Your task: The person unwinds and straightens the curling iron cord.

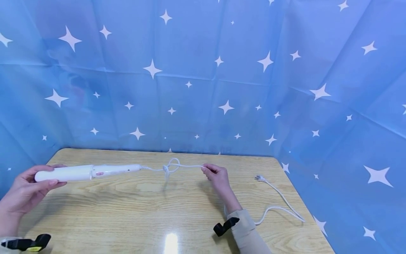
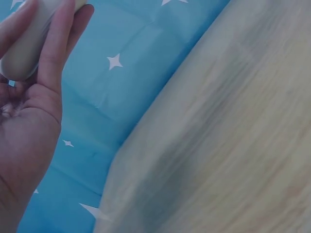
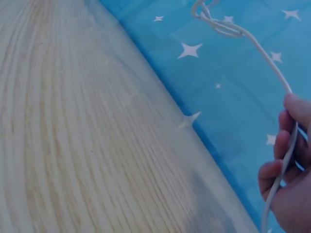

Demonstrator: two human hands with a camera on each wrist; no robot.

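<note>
A white corded wand [image 1: 115,169], which looks like a hair styling iron, is held level above the table at the left. My left hand [image 1: 26,194] grips its thick rounded end [image 2: 22,58] between thumb and fingers. A small pinkish mark shows on the slimmer part. From the thin end runs a white cord [image 1: 190,165], with a loose loop or knot [image 1: 170,166] partway along. Farther right, my right hand [image 1: 220,180] pinches the cord; in the right wrist view the cord [image 3: 267,53] passes through the curled fingers and down across the palm.
The cord's far part bends over the right side of the wooden table [image 1: 127,215], ending in a plug [image 1: 260,178]. A blue curtain with white stars [image 1: 196,70] stands behind and beside the table. Black wrist mounts [image 1: 226,226] sit on both forearms.
</note>
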